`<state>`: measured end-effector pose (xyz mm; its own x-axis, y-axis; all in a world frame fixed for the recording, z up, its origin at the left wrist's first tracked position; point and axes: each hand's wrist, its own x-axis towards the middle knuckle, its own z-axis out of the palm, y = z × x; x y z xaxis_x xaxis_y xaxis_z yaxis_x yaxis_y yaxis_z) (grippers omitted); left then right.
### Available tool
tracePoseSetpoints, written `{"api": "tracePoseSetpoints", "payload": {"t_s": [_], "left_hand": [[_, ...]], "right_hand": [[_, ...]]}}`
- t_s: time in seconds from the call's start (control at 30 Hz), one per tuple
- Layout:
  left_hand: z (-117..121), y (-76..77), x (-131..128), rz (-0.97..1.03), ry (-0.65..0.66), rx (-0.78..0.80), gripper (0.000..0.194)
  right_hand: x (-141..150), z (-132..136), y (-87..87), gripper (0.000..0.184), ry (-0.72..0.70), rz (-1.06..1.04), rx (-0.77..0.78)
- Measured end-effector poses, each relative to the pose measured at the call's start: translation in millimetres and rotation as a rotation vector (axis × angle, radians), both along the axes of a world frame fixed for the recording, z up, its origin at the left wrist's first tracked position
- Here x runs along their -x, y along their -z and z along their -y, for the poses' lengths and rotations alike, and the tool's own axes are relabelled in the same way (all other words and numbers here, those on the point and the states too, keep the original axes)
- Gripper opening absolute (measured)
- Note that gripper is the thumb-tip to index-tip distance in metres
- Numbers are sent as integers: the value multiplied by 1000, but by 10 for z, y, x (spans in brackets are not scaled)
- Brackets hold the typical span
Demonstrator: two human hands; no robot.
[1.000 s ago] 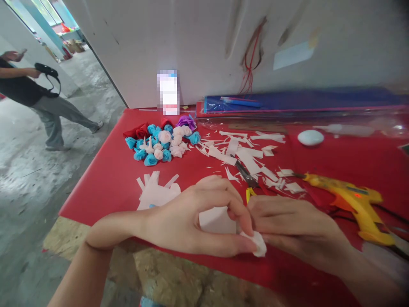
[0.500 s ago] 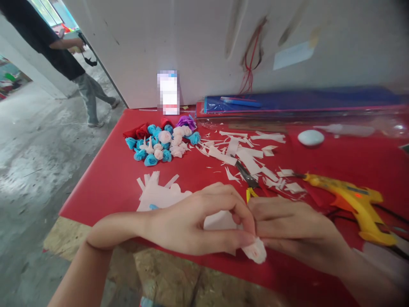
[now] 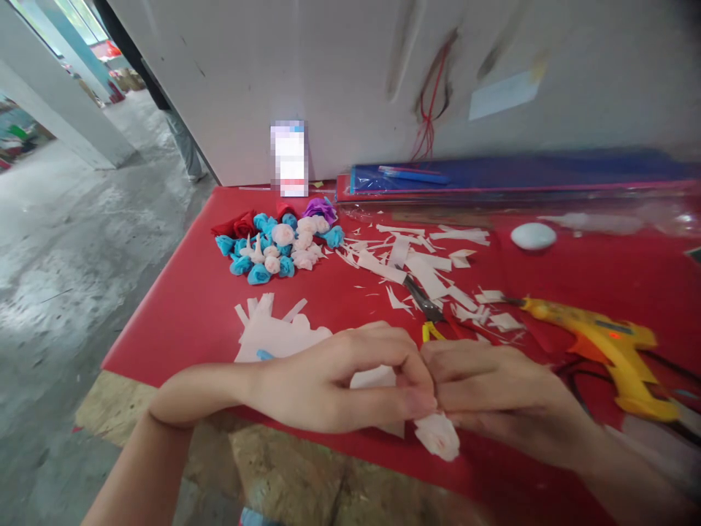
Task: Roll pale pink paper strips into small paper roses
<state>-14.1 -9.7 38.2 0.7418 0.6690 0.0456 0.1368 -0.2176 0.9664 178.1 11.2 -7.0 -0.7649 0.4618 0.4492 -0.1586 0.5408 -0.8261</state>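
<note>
Between the fingertips of both hands is a pale pink paper flower (image 3: 438, 437), its rolled petals facing down toward me. My left hand (image 3: 345, 380) is closed in a pinch, thumb and forefinger at the flower's base. Pressed against it, my right hand (image 3: 504, 398) also has its fingers closed at the base; the exact grip there is hidden. Beneath and beyond my left hand lie pale pink paper pieces (image 3: 274, 332) with a small blue bit (image 3: 264, 355). Just past the fingers are scissors (image 3: 424, 299) with yellow and red handles, partly covered by my right hand.
Finished blue flowers (image 3: 258, 274), pink, red and purple ones cluster on the red tabletop (image 3: 164, 314). Paper scraps (image 3: 421, 267) lie mid-table. A yellow glue gun (image 3: 618, 343) rests at right, near a white oval object (image 3: 533, 236). A phone (image 3: 289, 161) leans on the wall.
The flower has shifted slightly down and turned, showing more of its petals below the fingers. Both hands stay nearly in place. The person at upper left has moved right, mostly behind the wall.
</note>
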Motion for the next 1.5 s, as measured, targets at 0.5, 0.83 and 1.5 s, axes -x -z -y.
{"api": "tracePoseSetpoints", "payload": {"t_s": [0.5, 0.83, 1.5], "left_hand": [[-3, 31, -7, 36, 112, -91, 15], [-33, 16, -9, 39, 124, -50, 14], [-28, 82, 6, 226, 96, 230, 10]], "right_hand": [[57, 42, -37, 23, -58, -2, 84], [41, 38, -5, 21, -78, 6, 116], [16, 51, -34, 25, -43, 29, 136]]}}
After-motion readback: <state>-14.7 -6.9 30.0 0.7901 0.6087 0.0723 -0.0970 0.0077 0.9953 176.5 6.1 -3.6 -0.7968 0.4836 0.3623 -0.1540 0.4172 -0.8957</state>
